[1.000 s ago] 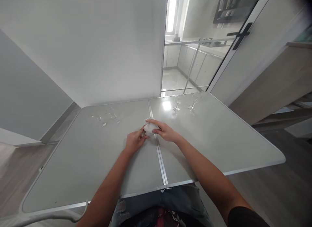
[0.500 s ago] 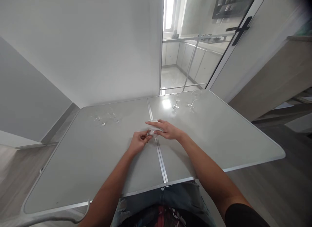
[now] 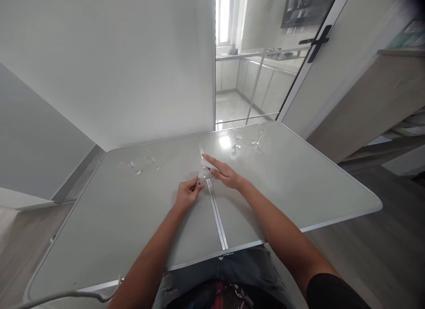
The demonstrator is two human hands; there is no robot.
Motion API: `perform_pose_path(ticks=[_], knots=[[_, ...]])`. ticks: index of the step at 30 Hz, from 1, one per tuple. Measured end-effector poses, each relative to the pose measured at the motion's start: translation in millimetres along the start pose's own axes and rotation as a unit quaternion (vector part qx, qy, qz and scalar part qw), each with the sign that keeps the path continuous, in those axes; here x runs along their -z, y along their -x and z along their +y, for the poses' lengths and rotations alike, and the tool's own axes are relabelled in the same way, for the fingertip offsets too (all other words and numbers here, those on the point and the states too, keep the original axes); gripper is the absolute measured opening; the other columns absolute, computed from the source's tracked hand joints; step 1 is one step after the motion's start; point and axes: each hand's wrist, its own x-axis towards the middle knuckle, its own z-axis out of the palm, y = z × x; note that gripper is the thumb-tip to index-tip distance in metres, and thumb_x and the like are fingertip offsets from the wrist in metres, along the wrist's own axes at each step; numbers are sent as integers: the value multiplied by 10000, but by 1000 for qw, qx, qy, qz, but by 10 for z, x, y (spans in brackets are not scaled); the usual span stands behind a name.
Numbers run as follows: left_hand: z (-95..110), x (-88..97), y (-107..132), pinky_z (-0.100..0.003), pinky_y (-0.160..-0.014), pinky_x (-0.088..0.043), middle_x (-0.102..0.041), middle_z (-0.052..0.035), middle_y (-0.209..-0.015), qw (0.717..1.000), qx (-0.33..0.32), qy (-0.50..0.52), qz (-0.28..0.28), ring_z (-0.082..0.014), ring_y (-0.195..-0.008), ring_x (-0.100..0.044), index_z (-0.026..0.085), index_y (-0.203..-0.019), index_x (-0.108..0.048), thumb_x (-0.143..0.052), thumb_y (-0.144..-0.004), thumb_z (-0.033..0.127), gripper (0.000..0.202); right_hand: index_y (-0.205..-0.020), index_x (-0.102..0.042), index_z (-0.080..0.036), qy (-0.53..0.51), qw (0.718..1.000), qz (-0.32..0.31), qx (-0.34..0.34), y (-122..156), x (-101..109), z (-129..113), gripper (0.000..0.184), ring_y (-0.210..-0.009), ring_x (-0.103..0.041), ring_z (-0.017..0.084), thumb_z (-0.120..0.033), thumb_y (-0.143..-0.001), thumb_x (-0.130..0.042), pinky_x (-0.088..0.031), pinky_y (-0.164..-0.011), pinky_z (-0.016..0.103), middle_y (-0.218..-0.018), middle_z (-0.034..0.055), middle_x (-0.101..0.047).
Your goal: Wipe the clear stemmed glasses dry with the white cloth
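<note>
Both my hands meet over the middle seam of a grey folding table (image 3: 285, 189). My left hand (image 3: 186, 194) pinches the base of a small clear glass (image 3: 200, 179) with its fingers closed. My right hand (image 3: 225, 173) presses a white cloth (image 3: 205, 171) against that glass, fingers curled over it. The glass is mostly hidden by the cloth and my fingers.
Two clear stemmed glasses (image 3: 237, 139) (image 3: 258, 135) stand upright at the far right of the table. Several more clear glasses (image 3: 142, 164) lie or stand at the far left. Behind the table are a white wall and a glass door (image 3: 252, 70).
My right hand has shifted slightly over the glass with the cloth, and my left hand has kept its pinch. The view has drifted a little.
</note>
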Motion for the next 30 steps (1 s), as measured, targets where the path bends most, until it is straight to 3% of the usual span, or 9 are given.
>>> perform_pose_path(ticks=[3,6,9,13,17,21,23,26,30], knots=[[-76,-20,39,-234,-577,-410,-553,26,-593,990,-72,-113,52,-91,-529,-435,128,-1091,-748,-661,-892,453,391,-1571,-356,-320,42,997,-57,6,-11,25,14,590,-1199,-553,265,-556,-1033,-391,-401,-1072,441,-1454,66,-565],[-132,1,50,-227,-593,-433,-606,17,-611,980,-99,-162,62,-90,-526,-468,147,-1186,-735,-669,-894,435,416,-1495,-487,-283,-37,997,-67,-29,-24,26,-34,543,-1041,-602,224,-553,-1032,-402,-469,-951,375,-1286,71,-651],[-152,19,50,-217,-597,-443,-609,21,-618,980,-105,-159,48,-88,-535,-480,163,-1210,-733,-666,-900,452,429,-1364,-604,-210,-153,986,3,-63,-28,19,-78,531,-851,-596,174,-570,-1015,-428,-498,-755,291,-1079,73,-668],[-143,-60,67,-208,-584,-452,-596,28,-616,981,-113,-141,67,-82,-526,-470,146,-1229,-722,-648,-915,453,445,-1426,-526,-252,-189,970,124,-84,-16,16,-72,569,-653,-524,144,-614,-999,-422,-450,-564,261,-898,31,-624],[-123,-150,77,-215,-582,-459,-627,13,-622,973,-140,-162,84,-90,-515,-484,134,-1235,-712,-657,-915,428,439,-1434,-548,-264,-80,995,27,-59,-10,-4,-78,577,-726,-547,159,-620,-991,-451,-482,-679,285,-865,21,-637],[-101,-89,56,-216,-595,-458,-635,6,-620,963,-149,-207,83,-96,-519,-498,151,-1251,-705,-645,-923,430,435,-1453,-532,-271,-83,996,-18,-34,-24,-7,-134,556,-914,-589,183,-592,-1009,-439,-485,-846,323,-1110,54,-665],[-92,-40,46,-214,-609,-460,-630,10,-623,964,-147,-208,75,-96,-532,-509,165,-1253,-706,-641,-926,433,427,-1404,-576,-254,-112,993,-13,-35,-25,24,-150,525,-919,-590,178,-577,-1012,-446,-484,-836,312,-1153,63,-653],[-92,-12,45,-212,-625,-463,-616,22,-621,970,-140,-189,64,-92,-545,-508,181,-1256,-708,-652,-920,437,426,-1335,-613,-218,-129,990,15,-56,-13,93,-130,517,-825,-581,167,-582,-1010,-440,-488,-739,286,-1027,58,-661],[-125,-47,50,-210,-604,-455,-604,30,-612,976,-112,-174,73,-86,-532,-487,176,-1227,-726,-674,-902,446,425,-1304,-622,-232,-52,996,55,-48,-2,103,-57,501,-805,-583,182,-585,-1015,-414,-493,-771,317,-971,55,-676]])
